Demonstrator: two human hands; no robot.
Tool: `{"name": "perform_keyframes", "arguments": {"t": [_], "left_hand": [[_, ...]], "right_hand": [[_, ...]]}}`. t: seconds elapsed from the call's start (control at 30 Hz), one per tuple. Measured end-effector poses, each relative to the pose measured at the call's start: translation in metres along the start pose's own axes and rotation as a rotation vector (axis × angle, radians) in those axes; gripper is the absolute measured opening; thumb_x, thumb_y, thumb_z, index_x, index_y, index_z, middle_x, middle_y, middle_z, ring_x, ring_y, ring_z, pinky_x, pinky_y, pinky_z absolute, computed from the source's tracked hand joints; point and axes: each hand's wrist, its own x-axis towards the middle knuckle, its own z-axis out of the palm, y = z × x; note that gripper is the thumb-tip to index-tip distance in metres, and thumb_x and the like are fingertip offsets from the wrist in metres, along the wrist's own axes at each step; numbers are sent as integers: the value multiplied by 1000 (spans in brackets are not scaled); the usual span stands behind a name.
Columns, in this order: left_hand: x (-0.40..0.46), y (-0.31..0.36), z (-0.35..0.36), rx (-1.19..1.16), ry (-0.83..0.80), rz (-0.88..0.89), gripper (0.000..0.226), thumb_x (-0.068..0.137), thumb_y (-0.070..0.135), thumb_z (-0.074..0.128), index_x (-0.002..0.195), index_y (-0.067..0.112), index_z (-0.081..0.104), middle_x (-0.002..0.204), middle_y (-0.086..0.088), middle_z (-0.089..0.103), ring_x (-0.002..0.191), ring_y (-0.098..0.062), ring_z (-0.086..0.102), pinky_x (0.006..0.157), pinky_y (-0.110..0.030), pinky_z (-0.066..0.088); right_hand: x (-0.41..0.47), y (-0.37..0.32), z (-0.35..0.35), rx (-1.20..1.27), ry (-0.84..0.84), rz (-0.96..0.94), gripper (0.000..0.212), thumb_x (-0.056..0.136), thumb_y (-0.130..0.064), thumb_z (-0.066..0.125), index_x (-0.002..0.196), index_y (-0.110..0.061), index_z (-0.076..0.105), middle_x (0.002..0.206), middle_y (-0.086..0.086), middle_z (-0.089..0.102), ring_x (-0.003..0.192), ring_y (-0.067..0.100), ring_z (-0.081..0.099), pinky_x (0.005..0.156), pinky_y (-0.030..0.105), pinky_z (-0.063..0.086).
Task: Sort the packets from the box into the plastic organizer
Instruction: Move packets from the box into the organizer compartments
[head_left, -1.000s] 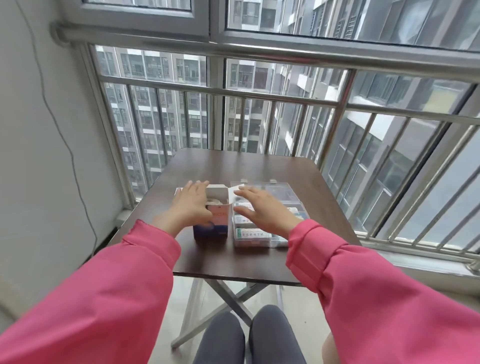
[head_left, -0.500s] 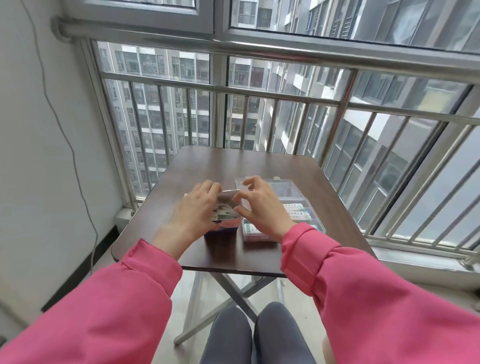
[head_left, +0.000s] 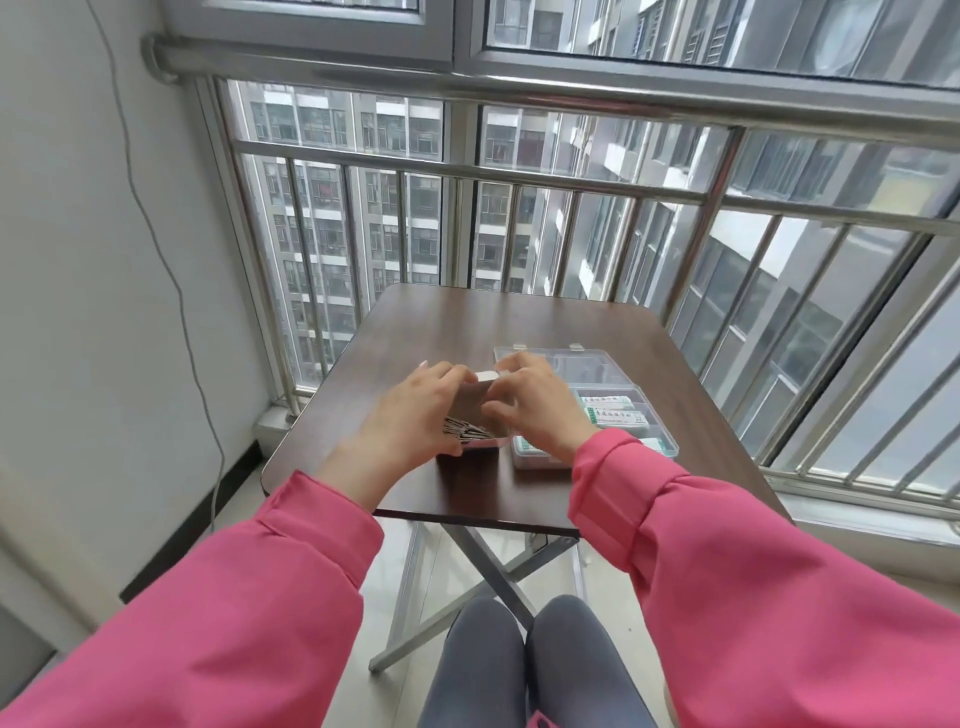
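Head view: the left hand curls round the left side of the box, fingers clamped on it. Right of the box, the right hand pinches its open flap. Packets show inside: probably light, thin and slippery, best pinched by an edge. The plastic organizer sits just right of the box on the dark table, by a barred window.

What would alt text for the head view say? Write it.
Both hands, left hand and right hand, hold an open box of packets on a brown table, beside a clear plastic organizer holding packets.
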Motion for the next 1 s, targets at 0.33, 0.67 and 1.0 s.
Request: {"name": "perform_keyframes", "arguments": {"t": [0.33,0.67,1.0], "left_hand": [[-1,1,-1,-24,26,7,73,61,21,85,125,19,49,120,0,55,114,-21,46,97,-38,40],[-1,4,-1,4,39,2,71,66,18,81,129,19,47,123,0,54,118,-23,49,109,-31,24],[3,5,1,52,54,-11,63,77,31,72,132,18,44,129,0,51,124,-18,45,116,-35,9]], "right_hand": [[-3,-8,0,-239,-69,-29,20,85,-31,64,102,-25,71,125,0,47,118,20,41,91,37,37],[-1,-9,10,-402,43,-49,23,91,-25,50,106,-21,68,120,0,50,118,21,43,99,41,30],[-1,-8,-6,-291,118,-54,20,93,-24,51,101,-16,67,118,0,52,114,19,46,97,39,32]]}}
